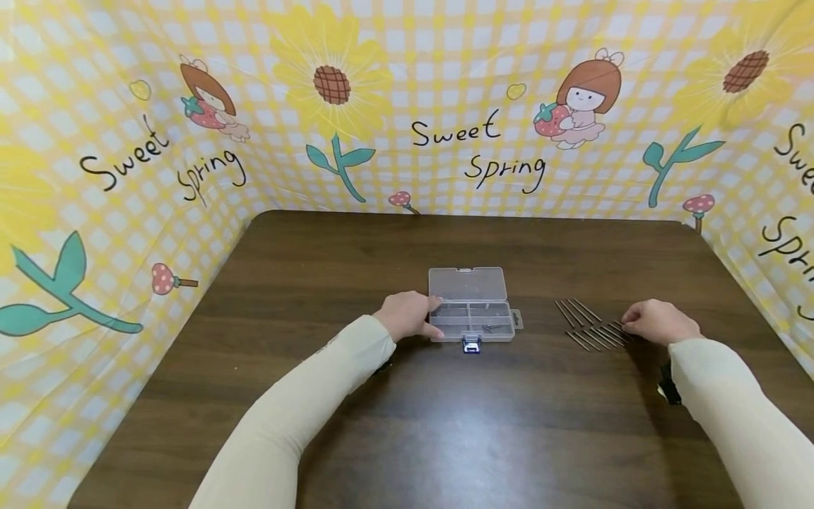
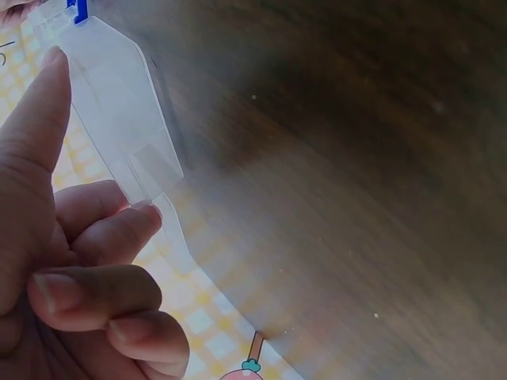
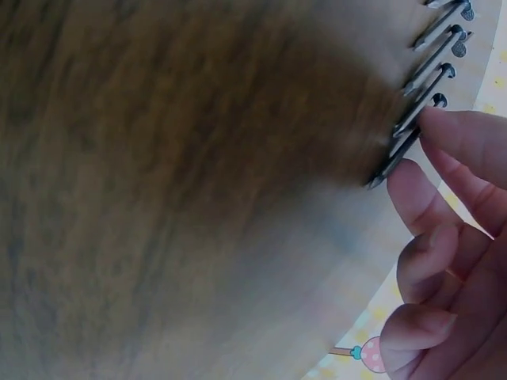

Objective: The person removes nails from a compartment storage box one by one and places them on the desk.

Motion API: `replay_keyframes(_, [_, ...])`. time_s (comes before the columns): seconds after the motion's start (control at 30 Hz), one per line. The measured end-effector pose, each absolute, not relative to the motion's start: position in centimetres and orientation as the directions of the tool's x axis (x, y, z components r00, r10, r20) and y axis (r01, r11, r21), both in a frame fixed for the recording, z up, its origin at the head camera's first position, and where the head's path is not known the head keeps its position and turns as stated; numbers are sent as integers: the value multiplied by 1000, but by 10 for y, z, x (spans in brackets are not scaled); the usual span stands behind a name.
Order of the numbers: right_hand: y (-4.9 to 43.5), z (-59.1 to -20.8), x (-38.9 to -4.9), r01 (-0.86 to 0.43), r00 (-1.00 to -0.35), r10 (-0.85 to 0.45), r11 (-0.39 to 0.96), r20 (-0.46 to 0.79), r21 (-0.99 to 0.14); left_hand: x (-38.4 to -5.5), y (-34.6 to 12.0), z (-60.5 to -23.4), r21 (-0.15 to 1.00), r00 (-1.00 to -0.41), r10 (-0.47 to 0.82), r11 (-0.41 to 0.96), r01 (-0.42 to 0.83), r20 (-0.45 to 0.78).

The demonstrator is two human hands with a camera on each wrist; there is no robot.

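Note:
An open clear plastic compartment box (image 1: pixel 450 329) stands mid-table, its lid (image 1: pixel 467 284) tipped back and its blue latch (image 1: pixel 471 346) facing the front. My left hand (image 1: pixel 407 314) holds the box by its left end, thumb at the front corner and fingertips by the hinge. A few small nails (image 1: pixel 492 327) lie in the front right compartment. To the right of the box, several nails (image 1: pixel 575 312) are spread in two slanting rows. At the right end of the front row, my right hand (image 1: pixel 660 322) pinches a nail (image 3: pixel 394 161) between thumb and index finger, close over the tabletop.
The dark wooden table (image 1: pixel 381 438) has a rounded far edge. A yellow-checked cloth (image 1: pixel 420 78) printed with flowers hangs around its back and sides. A clear hanging tab (image 1: pixel 518 319) sticks out from the box's right end, toward the nails.

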State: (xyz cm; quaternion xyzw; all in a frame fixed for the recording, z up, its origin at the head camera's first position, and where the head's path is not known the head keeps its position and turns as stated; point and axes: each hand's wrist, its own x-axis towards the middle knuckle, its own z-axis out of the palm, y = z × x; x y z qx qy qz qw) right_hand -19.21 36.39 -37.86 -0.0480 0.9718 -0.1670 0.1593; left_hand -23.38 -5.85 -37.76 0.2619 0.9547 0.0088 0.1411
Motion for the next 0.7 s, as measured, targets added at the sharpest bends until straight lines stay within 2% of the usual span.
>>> replay_keyframes(0.27, [362,-361,-196,-37,-955,-130,944,-267,-329,-235,-58,-376,106,-815,524,851,515,-247])
replay_keyframes(0.43, [345,-351,-203,-62,-956,-151,941,-251,-332,-235,-58,-376,100,-817,514,856,507,-261])
replay_keyframes(0.7, [296,-345,-221,-170,-936,-277,897,-217,-408,-237,-59,-378,113,-817,509,859,498,-270])
